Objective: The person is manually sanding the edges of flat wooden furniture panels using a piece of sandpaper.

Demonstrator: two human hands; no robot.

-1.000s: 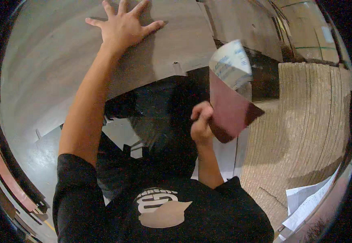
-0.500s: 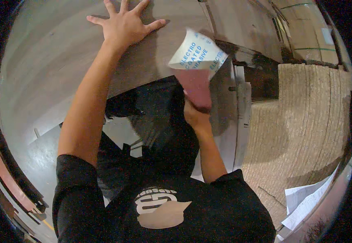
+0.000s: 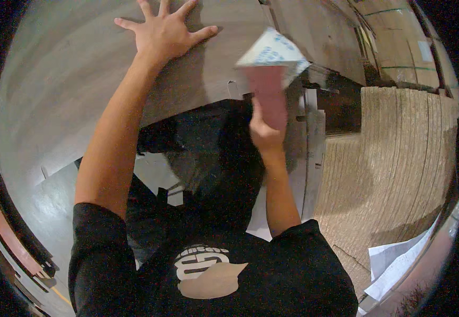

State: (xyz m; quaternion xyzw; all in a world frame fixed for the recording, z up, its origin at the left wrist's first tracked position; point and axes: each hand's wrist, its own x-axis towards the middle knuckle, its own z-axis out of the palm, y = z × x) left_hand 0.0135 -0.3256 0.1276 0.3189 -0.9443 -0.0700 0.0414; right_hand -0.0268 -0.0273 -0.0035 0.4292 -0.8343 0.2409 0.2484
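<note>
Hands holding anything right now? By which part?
The right hand holds a bent reddish-brown sheet with white, blue-printed backing by its lower end. The left hand holds nothing, spread on the flat grey-brown board.

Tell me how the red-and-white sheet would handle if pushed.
The sheet is probably light, being thin and held up by the right hand alone. It likely flexes rather than snaps, since its upper part bends over. It may keep some springiness: it stands above the grip without hanging limp.

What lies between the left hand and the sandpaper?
In the head view, only bare, partly shadowed grey-brown board shows between the left hand and the sandpaper.
</note>
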